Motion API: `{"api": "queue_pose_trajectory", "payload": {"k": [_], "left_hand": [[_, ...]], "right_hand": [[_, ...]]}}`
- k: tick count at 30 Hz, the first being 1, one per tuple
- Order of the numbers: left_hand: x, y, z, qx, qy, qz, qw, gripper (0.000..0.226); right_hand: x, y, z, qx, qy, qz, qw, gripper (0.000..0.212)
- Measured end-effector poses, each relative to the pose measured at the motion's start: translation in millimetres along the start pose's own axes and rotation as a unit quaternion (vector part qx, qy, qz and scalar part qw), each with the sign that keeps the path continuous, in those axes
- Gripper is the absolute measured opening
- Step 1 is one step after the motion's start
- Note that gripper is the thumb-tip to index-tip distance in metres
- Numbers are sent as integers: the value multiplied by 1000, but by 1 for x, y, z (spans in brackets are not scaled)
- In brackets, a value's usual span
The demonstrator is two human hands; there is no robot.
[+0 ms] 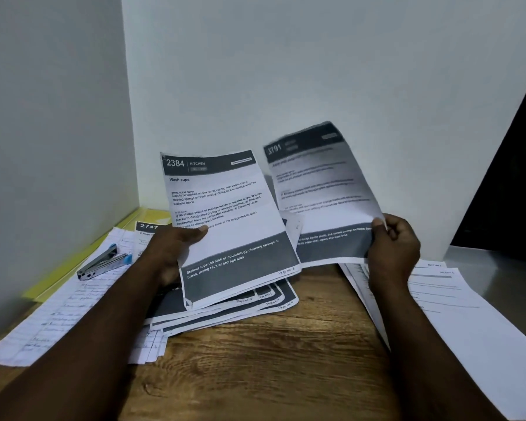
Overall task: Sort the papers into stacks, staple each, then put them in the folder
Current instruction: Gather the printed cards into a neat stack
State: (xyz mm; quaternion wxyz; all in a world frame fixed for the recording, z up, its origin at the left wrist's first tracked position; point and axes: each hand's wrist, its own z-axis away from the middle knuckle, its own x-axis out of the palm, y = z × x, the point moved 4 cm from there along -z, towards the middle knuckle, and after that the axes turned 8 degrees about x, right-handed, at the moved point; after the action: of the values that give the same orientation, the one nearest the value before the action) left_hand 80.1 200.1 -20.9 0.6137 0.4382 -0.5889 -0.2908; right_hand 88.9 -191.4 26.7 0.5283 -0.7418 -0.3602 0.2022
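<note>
The left hand (176, 256) grips a fanned bundle of printed sheets (231, 226), held up over the middle of the wooden tabletop (271, 366). Its thumb lies across the front of the top page, headed "2384 Kitchen, Wash cups", near that page's left edge, and the other fingers are hidden behind the bundle. The bundle's lower corners, marked with handwritten page numbers, spread out close to the wood. The right hand (392, 247) pinches a single sheet headed "3791" (319, 189) at its lower right corner, thumb on the front and fingers curled behind. That sheet is blurred and stands tilted just right of the bundle, its lower left part behind it. Along the tabletop's left edge a yellow folder (70, 262) lies against the wall, with handwritten lined pages (52, 323) partly over it and a stapler (104, 262) with blue ends resting on them. A sheet headed "2747" (146, 230) lies near the far left corner. More white printed sheets (456, 308) lie at the right edge, under the right forearm.
</note>
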Motion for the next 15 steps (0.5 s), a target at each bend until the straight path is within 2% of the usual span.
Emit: {"api": "queue_pose_trajectory", "payload": {"k": [3,6,11,13,15], "left_hand": [[4,2,3,4,-25,20,999,39],[6,3,4,19,-43,25,999,52],[10,3,8,18,-64,23,998,54],[12,4,9,20,-69,31,997,53],[12,4,9,24,-71,34,997,50]], "right_hand": [[1,2,0,26,-1,-48,998,9],[4,4,2,50,-2,-101,994,12],[-2,9,-6,108,63,-199,972,13],[-5,11,-6,129,66,-193,970,5],[-1,18,-6,166,27,-158,973,11]]}}
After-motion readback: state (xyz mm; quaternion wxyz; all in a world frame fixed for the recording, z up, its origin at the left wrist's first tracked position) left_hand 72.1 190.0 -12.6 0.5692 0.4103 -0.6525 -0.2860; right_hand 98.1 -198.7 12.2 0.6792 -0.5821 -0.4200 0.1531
